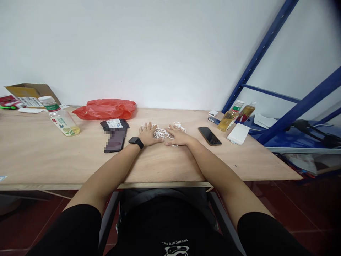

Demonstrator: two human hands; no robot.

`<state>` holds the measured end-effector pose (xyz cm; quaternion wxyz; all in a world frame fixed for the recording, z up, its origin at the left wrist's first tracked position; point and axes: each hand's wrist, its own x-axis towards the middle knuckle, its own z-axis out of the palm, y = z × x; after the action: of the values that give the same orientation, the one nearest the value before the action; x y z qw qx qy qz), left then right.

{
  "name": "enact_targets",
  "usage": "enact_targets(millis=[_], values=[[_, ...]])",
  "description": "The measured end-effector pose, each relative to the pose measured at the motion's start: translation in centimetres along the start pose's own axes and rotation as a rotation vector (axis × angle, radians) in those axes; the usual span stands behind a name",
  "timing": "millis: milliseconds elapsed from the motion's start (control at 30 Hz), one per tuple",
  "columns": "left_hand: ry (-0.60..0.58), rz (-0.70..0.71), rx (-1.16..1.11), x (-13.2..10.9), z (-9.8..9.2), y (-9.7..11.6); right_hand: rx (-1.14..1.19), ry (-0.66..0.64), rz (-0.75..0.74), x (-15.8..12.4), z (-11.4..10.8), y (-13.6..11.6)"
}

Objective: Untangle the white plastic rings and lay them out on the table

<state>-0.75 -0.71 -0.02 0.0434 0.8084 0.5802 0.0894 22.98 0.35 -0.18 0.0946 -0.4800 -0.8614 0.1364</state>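
A loose heap of white rings lies on the wooden table, between and partly beneath my hands. My left hand, with a black watch at its wrist, rests palm down on the left side of the heap, fingers spread. On the right side my right hand lies flat, its fingers also apart. More rings show just beyond its fingertips, and one sits near the thumb side. Neither hand is closed round a ring; what lies under the palms is hidden.
Left of my hands are a dark pouch, a red plastic bag, a tilted-looking bottle and a cardboard box. To the right lie a phone, a white case and a drink bottle, near a blue metal rack.
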Motion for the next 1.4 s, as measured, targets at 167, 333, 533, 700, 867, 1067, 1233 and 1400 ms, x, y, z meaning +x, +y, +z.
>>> enact_targets(millis=[167,333,533,700,867,1067,1233,1400], values=[[-0.056,-0.101,0.001,0.1,0.1,-0.4,-0.014,0.056,0.055,0.4,0.2,0.4],[-0.046,-0.046,-0.015,0.5,0.7,-0.3,-0.02,0.097,0.034,0.8,0.6,1.0],[0.025,-0.002,-0.062,1.2,1.3,0.2,-0.034,0.149,0.074,1.6,1.0,1.0],[0.087,0.036,-0.12,1.5,1.0,0.0,-0.069,0.19,0.105,1.7,0.9,1.0],[0.13,0.022,-0.126,1.3,0.7,-0.3,-0.089,0.311,0.081,1.1,0.2,0.9],[0.268,0.12,-0.156,1.0,0.4,-0.5,-0.085,0.387,-0.019,0.6,0.2,-0.6],[0.298,0.207,-0.175,1.0,0.7,-0.4,-0.108,0.346,-0.068,0.6,0.7,-1.9],[0.374,0.27,-0.201,1.3,1.5,-0.6,-0.131,0.344,-0.092,0.7,0.8,-1.8]])
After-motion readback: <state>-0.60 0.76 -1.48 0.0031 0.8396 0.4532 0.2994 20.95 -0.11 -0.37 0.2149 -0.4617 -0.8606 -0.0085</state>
